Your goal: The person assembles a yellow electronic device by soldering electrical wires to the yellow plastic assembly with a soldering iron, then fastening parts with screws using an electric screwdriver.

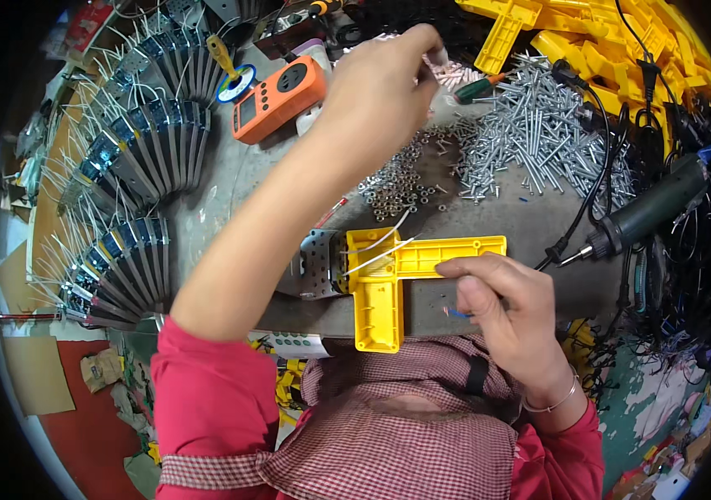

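My left hand point(385, 87) reaches over the bench to the far side, above small pale pink pieces point(455, 75). Its fingertips bend down out of sight, so any hold is hidden. A yellow T-shaped plastic housing half point(379, 312) lies hollow side up in front of me. Two white wires point(385, 254) run into it from a perforated metal casing point(318, 262) on its left. My right hand point(510, 308) is curled at the housing's right arm, its index fingertip by the lower edge. A short blue wire point(458, 313) shows beside the thumb; whether the fingers hold it is unclear.
Beyond the housing are heaps of nuts point(393, 187) and long screws point(530, 133). An orange meter point(280, 98) and solder spool point(236, 84) stand far left, near fanned rows of wired metal units point(122, 267). A power screwdriver point(647, 208), black cables and yellow housings point(622, 50) crowd the right.
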{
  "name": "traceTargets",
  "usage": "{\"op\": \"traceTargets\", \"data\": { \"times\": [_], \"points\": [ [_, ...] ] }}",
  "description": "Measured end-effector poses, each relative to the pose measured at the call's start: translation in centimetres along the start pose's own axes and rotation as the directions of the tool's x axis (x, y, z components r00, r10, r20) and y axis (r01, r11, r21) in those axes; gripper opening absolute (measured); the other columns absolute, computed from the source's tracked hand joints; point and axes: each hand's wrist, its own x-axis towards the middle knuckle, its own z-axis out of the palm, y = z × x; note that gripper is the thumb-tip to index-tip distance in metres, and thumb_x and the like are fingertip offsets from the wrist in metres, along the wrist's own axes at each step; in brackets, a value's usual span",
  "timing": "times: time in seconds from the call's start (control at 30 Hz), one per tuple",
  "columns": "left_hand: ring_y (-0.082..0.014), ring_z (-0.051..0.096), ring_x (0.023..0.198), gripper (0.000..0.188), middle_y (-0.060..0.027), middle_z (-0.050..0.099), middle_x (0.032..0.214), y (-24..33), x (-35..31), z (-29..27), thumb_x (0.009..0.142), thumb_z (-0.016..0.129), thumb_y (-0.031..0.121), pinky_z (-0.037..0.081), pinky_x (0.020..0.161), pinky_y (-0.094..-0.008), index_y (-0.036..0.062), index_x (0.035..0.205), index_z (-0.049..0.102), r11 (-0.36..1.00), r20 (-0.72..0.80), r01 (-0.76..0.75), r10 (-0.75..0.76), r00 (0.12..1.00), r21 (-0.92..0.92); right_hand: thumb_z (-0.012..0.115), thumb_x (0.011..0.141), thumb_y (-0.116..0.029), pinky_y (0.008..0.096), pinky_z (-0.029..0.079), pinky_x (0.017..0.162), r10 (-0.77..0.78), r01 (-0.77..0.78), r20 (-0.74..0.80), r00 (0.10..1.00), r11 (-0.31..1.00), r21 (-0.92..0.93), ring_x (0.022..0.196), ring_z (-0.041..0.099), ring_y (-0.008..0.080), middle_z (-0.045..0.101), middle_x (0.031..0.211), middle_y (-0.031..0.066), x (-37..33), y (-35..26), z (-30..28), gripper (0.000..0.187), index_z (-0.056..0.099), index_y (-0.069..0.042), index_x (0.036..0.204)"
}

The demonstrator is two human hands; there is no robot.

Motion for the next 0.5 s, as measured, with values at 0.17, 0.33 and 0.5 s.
{"op": "traceTargets", "data": {
  "times": [0.17,0.33,0.5],
  "points": [
    [-0.0198,0.068,0.092,0.033,-0.0096,0.067,0.095,4.6,-9.9,-4.8,0.08,0.066,-0.008,0.054,0.08,-0.0321,-0.004,0.111,0.056,0.672,0.188,0.37,-0.33,0.925,-0.641,0.059,0.094,-0.012,0.0288,0.051,0.061,-0.065,0.057,-0.09,0.994,0.994,-0.092,0.063,0.066,0.0222,0.068,0.078,0.0119,0.1,-1.1,0.4,0.017,0.067,0.001,0.101],
    [-0.022,0.069,0.093,0.049,-0.0174,0.07,0.095,8.0,-13.1,-4.7,0.082,0.064,-0.008,0.052,0.084,-0.0319,-0.0032,0.126,0.045,0.651,0.135,0.351,-0.359,0.924,-0.673,0.059,0.094,-0.013,0.0311,0.046,0.051,-0.023,0.017,-0.037,0.999,0.987,-0.161,0.055,0.063,0.0248,0.061,0.067,0.0135,0.4,-2.4,0.7,0.015,0.066,0.0,0.091],
    [-0.0224,0.07,0.086,0.054,-0.0166,0.072,0.091,7.9,-13.4,-3.7,0.079,0.067,-0.008,0.053,0.08,-0.0312,-0.0029,0.128,0.048,0.779,0.013,0.215,-0.257,0.966,-0.589,0.06,0.091,-0.012,0.0358,0.044,0.048,-0.004,0.001,-0.008,1.0,0.959,-0.285,0.053,0.06,0.0321,0.056,0.06,0.0153,0.4,-2.2,0.7,0.014,0.062,-0.001,0.083]
  ]
}}
